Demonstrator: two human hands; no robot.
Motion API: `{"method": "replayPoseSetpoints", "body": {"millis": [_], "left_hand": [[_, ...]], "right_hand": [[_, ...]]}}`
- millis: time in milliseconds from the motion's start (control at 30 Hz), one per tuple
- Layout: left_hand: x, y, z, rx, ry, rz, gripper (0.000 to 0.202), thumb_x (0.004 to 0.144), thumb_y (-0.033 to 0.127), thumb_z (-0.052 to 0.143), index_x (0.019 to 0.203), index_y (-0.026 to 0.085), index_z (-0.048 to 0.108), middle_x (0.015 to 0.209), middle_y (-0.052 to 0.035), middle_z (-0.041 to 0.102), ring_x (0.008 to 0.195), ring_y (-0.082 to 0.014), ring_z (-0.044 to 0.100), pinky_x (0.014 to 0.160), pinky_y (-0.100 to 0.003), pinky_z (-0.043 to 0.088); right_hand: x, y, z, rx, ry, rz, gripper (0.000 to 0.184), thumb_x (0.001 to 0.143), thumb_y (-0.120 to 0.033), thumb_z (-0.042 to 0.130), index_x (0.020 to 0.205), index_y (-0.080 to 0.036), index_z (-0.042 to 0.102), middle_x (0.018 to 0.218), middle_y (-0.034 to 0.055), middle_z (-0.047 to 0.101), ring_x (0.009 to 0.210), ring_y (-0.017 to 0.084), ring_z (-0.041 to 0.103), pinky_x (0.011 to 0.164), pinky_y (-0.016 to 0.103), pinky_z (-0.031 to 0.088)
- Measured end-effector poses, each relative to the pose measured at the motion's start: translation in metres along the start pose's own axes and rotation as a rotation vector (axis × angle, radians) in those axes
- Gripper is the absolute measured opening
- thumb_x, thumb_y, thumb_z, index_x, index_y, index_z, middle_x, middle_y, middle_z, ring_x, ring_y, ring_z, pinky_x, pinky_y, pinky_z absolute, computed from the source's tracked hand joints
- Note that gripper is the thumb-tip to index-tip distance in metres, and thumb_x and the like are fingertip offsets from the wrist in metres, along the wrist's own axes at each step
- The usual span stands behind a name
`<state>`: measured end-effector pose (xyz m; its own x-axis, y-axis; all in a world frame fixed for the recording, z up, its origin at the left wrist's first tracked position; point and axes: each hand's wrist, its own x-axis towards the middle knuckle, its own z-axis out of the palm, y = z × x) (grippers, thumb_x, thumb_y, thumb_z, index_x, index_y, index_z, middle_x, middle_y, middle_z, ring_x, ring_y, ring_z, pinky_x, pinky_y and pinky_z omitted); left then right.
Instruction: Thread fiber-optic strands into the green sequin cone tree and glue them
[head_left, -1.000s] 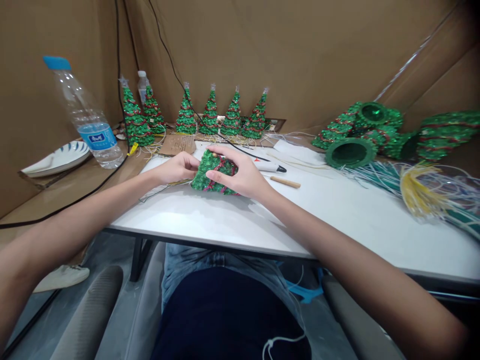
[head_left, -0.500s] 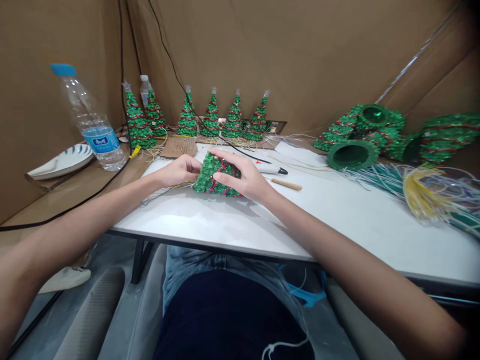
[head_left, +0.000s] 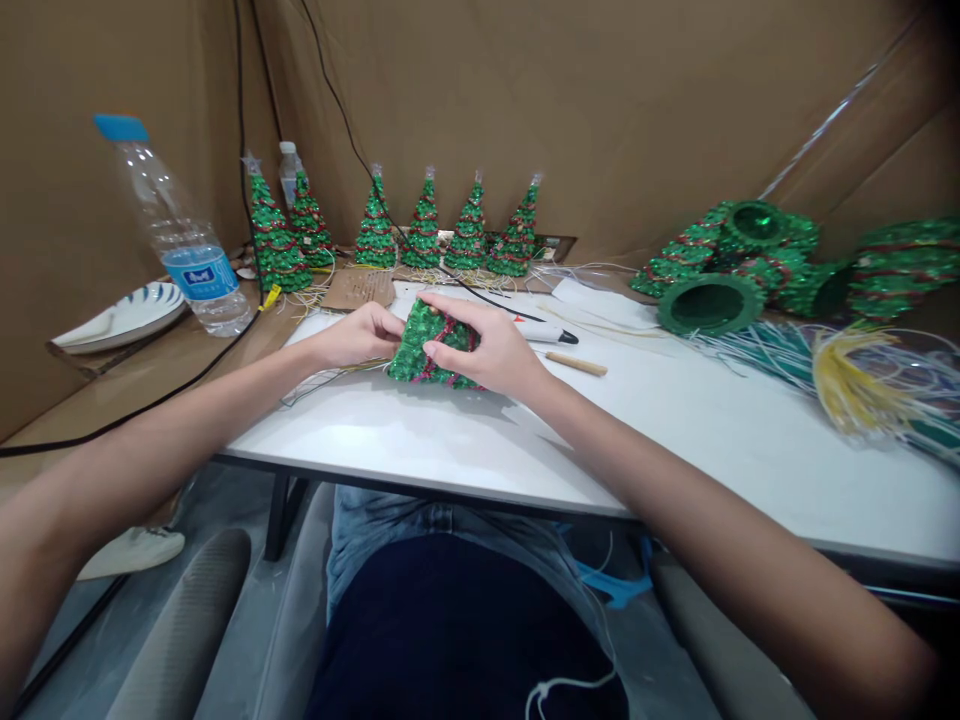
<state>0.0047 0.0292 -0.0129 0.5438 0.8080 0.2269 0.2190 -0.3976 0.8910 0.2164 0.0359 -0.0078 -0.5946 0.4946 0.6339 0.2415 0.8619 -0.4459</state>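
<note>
White tabletop (head_left: 420,450) in front of us, its near edge close to our dark blue top (head_left: 465,630). Our right hand (head_left: 495,345) is clamped on a green tinsel tree (head_left: 414,350), thumb on the near side and fingers across the top. We have the tree tipped on its side at the table's middle (whether it touches the surface, we cannot tell). Our left hand (head_left: 364,337) is at the tree's left end, fingers bent; their tips are hidden, so we cannot tell whether they grip. Thin wires (head_left: 307,388) lie below the left wrist. Beyond the right hand we note a wooden stick (head_left: 576,364) and a white tool (head_left: 538,329) with a black tip. Farther right, yellow-and-white strands (head_left: 851,390) lie before heaped green cones (head_left: 709,303). Six upright trees (head_left: 422,230) stand farther back, before a brown cardboard wall (head_left: 600,120).
</note>
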Motion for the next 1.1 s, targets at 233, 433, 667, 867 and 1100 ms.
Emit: {"method": "replayPoseSetpoints", "body": {"millis": [233,433,667,867,1100], "left_hand": [[-0.0005,0.0008,0.0004,0.037,0.01,0.011,0.02,0.062,0.029,0.079,0.067,0.01,0.076,0.061,-0.0042,0.068,0.054,-0.0114,0.055,0.054,-0.022,0.044],[-0.0011,-0.0014,-0.0006,0.051,0.004,0.015,0.018,0.064,0.028,0.076,0.066,0.01,0.075,0.059,-0.0035,0.067,0.055,-0.0112,0.055,0.054,-0.022,0.043],[-0.0009,0.0001,0.0014,0.038,0.015,0.003,0.018,0.062,0.027,0.077,0.062,0.01,0.074,0.057,-0.0032,0.066,0.054,-0.0106,0.054,0.053,-0.021,0.042],[0.0003,-0.0012,0.0003,0.014,0.009,-0.009,0.017,0.063,0.027,0.078,0.067,0.01,0.075,0.06,-0.0032,0.068,0.054,-0.0106,0.056,0.054,-0.02,0.044],[0.0014,0.007,0.004,-0.059,0.009,-0.033,0.023,0.059,0.028,0.083,0.072,0.01,0.077,0.066,-0.0055,0.072,0.057,-0.0131,0.061,0.059,-0.023,0.05]], "right_hand": [[-0.0008,-0.0015,0.0003,0.028,0.022,0.013,0.056,0.073,-0.037,0.066,0.125,-0.018,0.06,0.124,0.007,0.064,0.113,0.024,0.06,0.1,0.041,0.045],[-0.0006,0.0,0.0003,0.03,0.028,-0.005,0.058,0.073,-0.037,0.067,0.126,-0.013,0.059,0.123,0.0104,0.064,0.113,0.024,0.061,0.099,0.04,0.045],[-0.0007,0.0003,-0.0002,0.022,0.016,0.007,0.055,0.073,-0.039,0.066,0.125,-0.02,0.06,0.124,0.0068,0.064,0.114,0.023,0.06,0.101,0.041,0.044],[0.0012,0.0031,-0.0012,0.023,0.002,0.008,0.056,0.075,-0.04,0.065,0.127,-0.017,0.059,0.126,0.0093,0.062,0.117,0.024,0.058,0.102,0.043,0.043],[0.0026,0.0077,-0.006,0.078,-0.077,0.018,0.054,0.082,-0.041,0.058,0.132,-0.022,0.054,0.134,0.0062,0.057,0.124,0.024,0.053,0.106,0.045,0.038]]}}
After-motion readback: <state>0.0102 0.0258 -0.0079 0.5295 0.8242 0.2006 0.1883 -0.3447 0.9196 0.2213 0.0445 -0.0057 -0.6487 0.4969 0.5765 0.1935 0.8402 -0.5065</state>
